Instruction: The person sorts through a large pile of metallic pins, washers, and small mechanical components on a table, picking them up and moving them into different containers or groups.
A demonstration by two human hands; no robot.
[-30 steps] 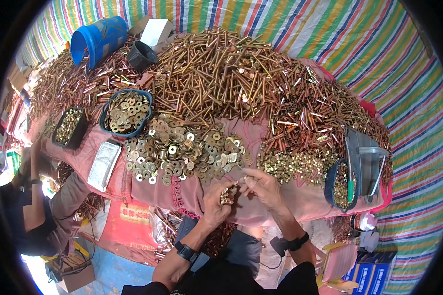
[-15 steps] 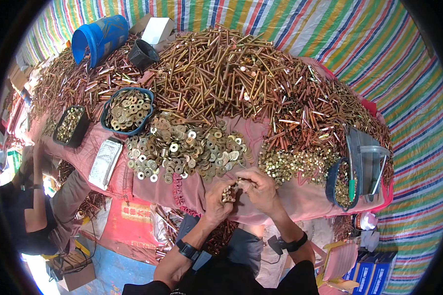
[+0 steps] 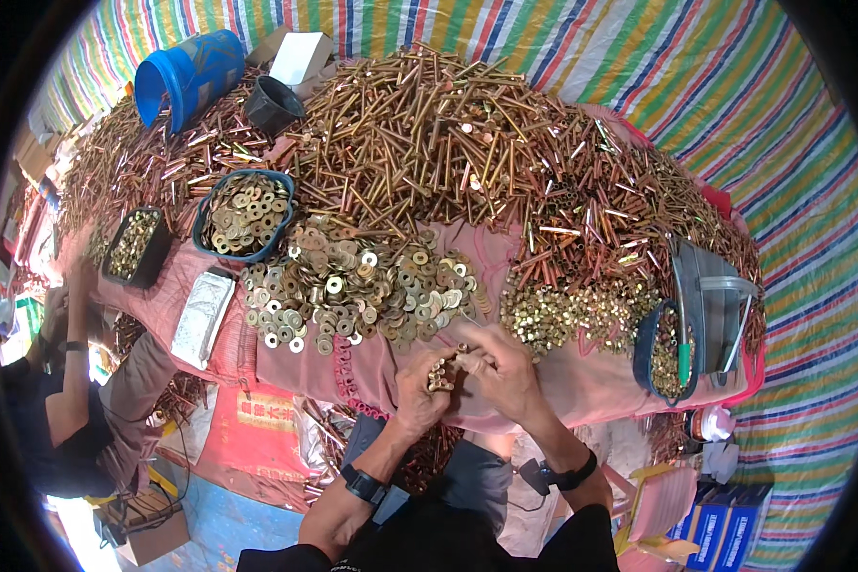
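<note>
My left hand (image 3: 418, 395) is closed round a bunch of brass-coloured bolts (image 3: 439, 376), whose ends stick up from the fist. Right beside it, my right hand (image 3: 505, 374) has its fingers bent together at the bunch's edge, against a small brass-coloured end. Motion blurs those fingertips, and what they pinch is too small to make out. Just beyond the hands spreads a heap of flat washers (image 3: 338, 286). Small brass-coloured nuts (image 3: 567, 315) lie in a heap to the right, on the pink cloth (image 3: 582, 377).
Behind rises a large pile of coppery bolts and tubes (image 3: 419, 143). A blue tub of washers (image 3: 200, 238), a dark tray of nuts (image 3: 114, 272), a foil-wrapped block (image 3: 203, 319) and a blue bucket (image 3: 153, 91) stand left. Grey bins (image 3: 710, 267) are right. A co-worker's arm (image 3: 65, 400) is far left.
My right hand has shifted slightly toward me and its fingers have moved at the bunch. The left hand stays closed on the bolts, nearly in place.
</note>
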